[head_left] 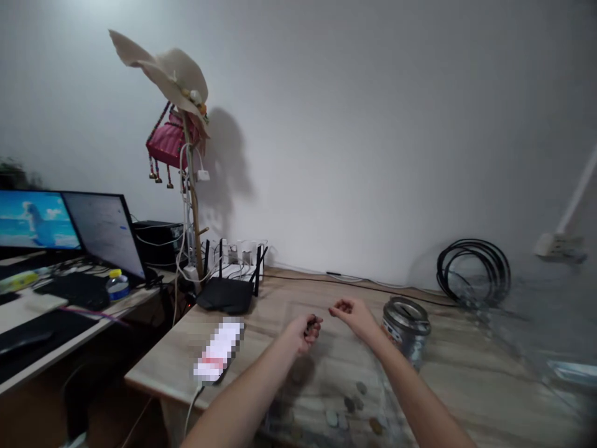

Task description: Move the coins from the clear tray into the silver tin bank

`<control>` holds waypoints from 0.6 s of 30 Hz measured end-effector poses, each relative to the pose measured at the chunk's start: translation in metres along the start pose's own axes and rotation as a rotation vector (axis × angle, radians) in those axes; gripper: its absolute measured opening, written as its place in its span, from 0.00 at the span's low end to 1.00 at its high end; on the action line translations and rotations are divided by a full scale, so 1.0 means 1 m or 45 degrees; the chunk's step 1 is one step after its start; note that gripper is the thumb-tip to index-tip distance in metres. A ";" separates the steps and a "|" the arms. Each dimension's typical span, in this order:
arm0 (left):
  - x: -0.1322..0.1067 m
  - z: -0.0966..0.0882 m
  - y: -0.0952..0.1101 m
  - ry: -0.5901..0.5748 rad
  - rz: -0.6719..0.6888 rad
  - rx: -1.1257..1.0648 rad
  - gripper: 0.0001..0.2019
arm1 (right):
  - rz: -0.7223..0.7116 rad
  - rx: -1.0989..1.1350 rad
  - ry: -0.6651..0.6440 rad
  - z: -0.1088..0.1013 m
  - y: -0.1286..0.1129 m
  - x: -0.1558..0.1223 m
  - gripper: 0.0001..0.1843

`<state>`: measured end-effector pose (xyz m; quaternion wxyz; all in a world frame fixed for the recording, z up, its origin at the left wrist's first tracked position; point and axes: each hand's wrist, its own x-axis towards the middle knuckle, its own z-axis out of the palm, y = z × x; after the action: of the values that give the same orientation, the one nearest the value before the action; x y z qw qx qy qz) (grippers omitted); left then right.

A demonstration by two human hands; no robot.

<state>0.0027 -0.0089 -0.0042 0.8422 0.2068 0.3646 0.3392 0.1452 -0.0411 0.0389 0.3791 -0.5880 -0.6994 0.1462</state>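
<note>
My left hand (304,334) is raised over the table, its fingers curled around what look like dark coins (311,323). Close by to the right, my right hand (357,318) has its fingers bent and thumb and forefinger pinched together. Whatever is in that pinch, if anything, is too small to make out. A round metal tin (407,326) with a slot in its lid stands just beyond my right forearm, which partly covers it. Several loose coins (349,404) lie on the tabletop between my forearms, blurred, beside a pale stone-like piece (332,418).
A lit phone (219,350) on a cable lies at left, with a black router (226,295) behind it. Coiled black cable (473,272) leans against the wall. Clear plastic (494,311) spreads at right. Left stand a hat rack (193,205) and a desk with monitors (102,230).
</note>
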 end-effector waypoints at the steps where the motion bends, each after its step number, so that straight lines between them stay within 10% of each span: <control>1: 0.005 -0.001 0.005 -0.023 -0.005 0.067 0.11 | 0.007 0.015 0.146 -0.011 0.007 0.001 0.12; 7: 0.023 -0.011 0.018 -0.119 0.136 0.405 0.12 | 0.254 -0.275 0.886 -0.084 0.053 -0.017 0.14; 12: 0.021 -0.012 0.008 -0.091 0.180 0.533 0.14 | 0.695 -0.555 0.822 -0.096 0.065 -0.033 0.12; 18: 0.025 -0.016 0.005 -0.144 0.099 0.442 0.11 | 0.548 -0.747 0.789 -0.093 0.076 -0.031 0.14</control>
<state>0.0009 0.0143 -0.0235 0.7993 0.3817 0.3614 0.2913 0.2651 -0.0722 0.0406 0.3489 -0.8175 -0.4276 -0.1644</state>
